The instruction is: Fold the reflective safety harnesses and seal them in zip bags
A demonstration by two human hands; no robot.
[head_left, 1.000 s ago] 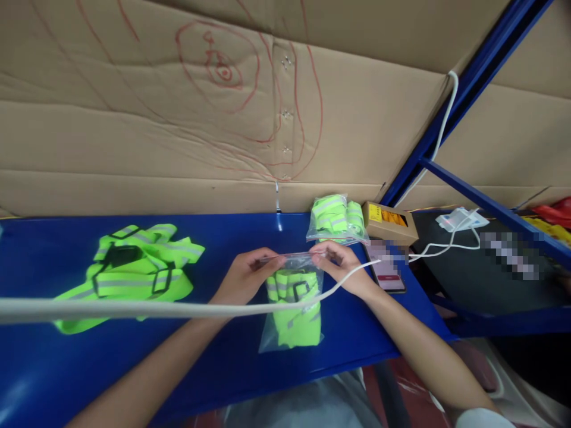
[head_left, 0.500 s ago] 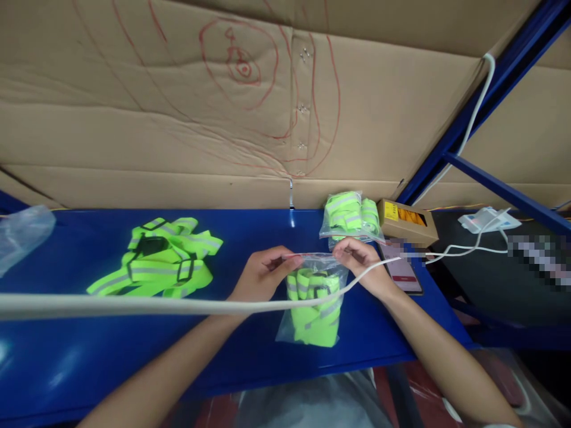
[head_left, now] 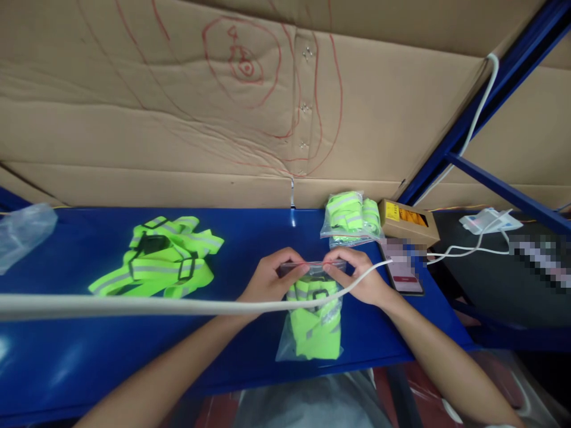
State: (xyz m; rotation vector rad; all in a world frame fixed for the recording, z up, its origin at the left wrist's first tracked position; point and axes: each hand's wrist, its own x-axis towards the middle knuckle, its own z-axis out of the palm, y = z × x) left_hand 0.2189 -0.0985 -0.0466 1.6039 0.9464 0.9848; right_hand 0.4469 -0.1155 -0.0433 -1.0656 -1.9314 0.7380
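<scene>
A clear zip bag [head_left: 316,333] with folded neon-yellow reflective straps inside hangs upright near the table's front edge. My left hand [head_left: 274,276] pinches its red-lined top edge between thumb and fingers. On the same edge, a little to the right, my right hand [head_left: 357,276] pinches too, its fingertips close to the left ones. A black buckle shows through the plastic. Loose neon straps [head_left: 163,258] with black buckles lie to the left of my hands. Behind my right hand sit filled bags [head_left: 350,214] of similar straps.
A white cable [head_left: 178,306] crosses in front of my forearms. At the right are a phone [head_left: 404,273], a cardboard box [head_left: 408,223] and a white packet [head_left: 491,221]. Clear plastic [head_left: 27,235] lies far left on the blue table [head_left: 250,229]. Cardboard stands behind.
My right hand has moved left along the bag's top edge, closer to my left hand, which has shifted slightly right. The bag hangs a little lower.
</scene>
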